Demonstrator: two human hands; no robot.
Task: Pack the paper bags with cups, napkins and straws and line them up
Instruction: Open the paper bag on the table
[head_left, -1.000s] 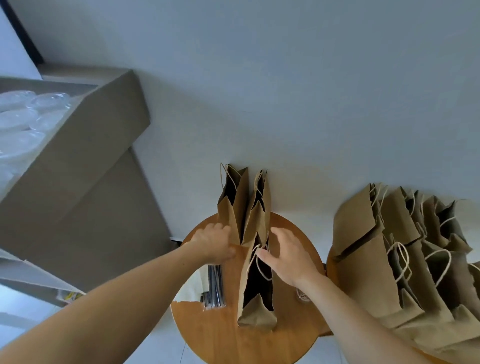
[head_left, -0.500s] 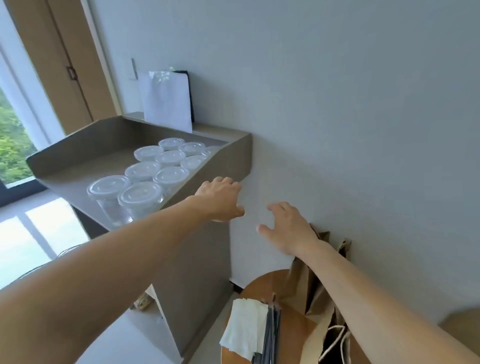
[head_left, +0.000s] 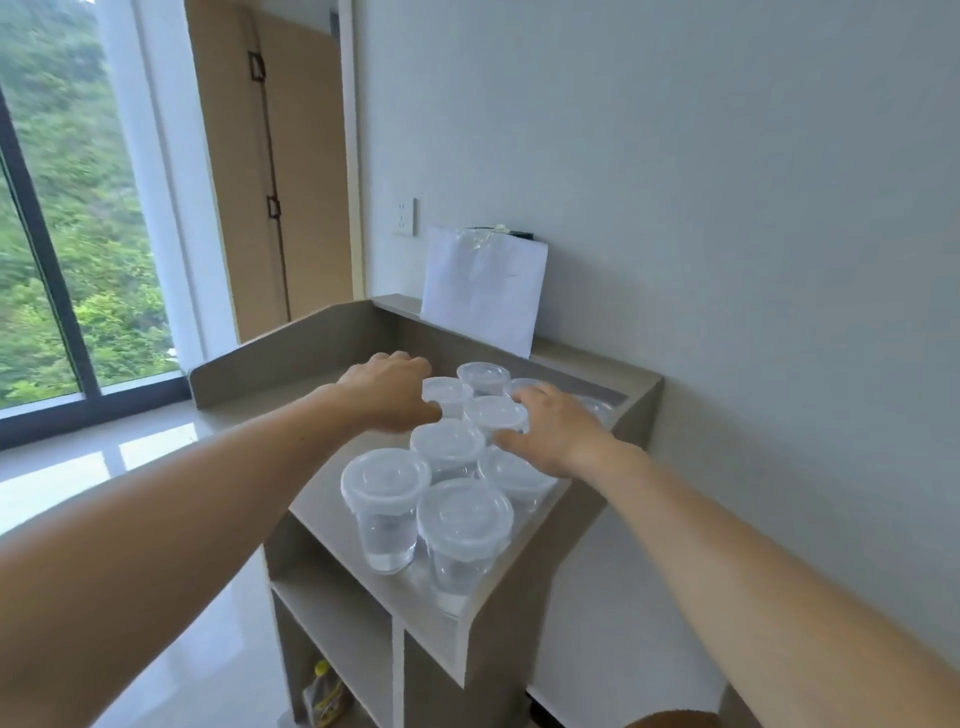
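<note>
The lidded cups (head_left: 447, 447) stand upright on the table (head_left: 280, 345), packed rim to rim, directly under and just ahead of both grips. My right hand (head_left: 553, 434) is nearer, spread wide, thumb beside a middle cup. My left hand (head_left: 389, 389) hangs loosely curled, holding nothing. Clear thin plastic, flat round lids, likely slippery.

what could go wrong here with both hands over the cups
The lidded cups stand packed together, so the left hand or right hand could knock a neighbour over lifting one out of the middle.
The two nearest cups sit close to the near edge of the stand; a nudge might push them off.
Some seem to hold clear liquid, so a tipped one may leak.
</note>
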